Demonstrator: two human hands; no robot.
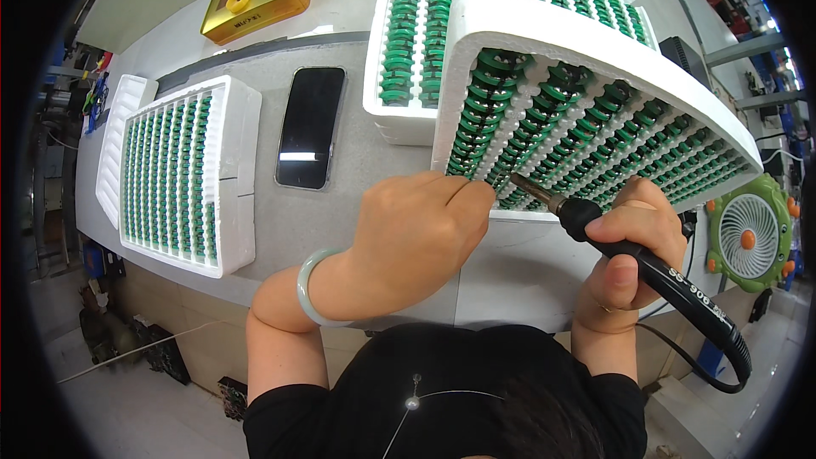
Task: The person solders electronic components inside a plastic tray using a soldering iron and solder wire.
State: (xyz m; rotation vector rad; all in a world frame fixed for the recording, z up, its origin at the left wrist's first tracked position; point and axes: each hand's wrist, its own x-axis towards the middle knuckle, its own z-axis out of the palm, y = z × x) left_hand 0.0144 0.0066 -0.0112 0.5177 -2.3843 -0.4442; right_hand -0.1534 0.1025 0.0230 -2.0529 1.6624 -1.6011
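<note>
Grey workbench (340,229), trays all round. Left hand (416,234) pinched shut at near foam tray (586,42), prob. feeding sthg unseen. Right hand (633,242) fist-grips soldering iron (646,268), tip up at 11 o'clock into green parts (544,132). Tray tilted w/ parts facing her. Phone (310,127) at 10.

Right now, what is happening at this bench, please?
A person is working on a white foam tray filled with rows of small green parts, which is tilted toward them. The right hand grips a black soldering iron, its tip at the tray's near rows. The left hand pinches at the same spot. A dark phone and another filled tray lie to the left.
</note>
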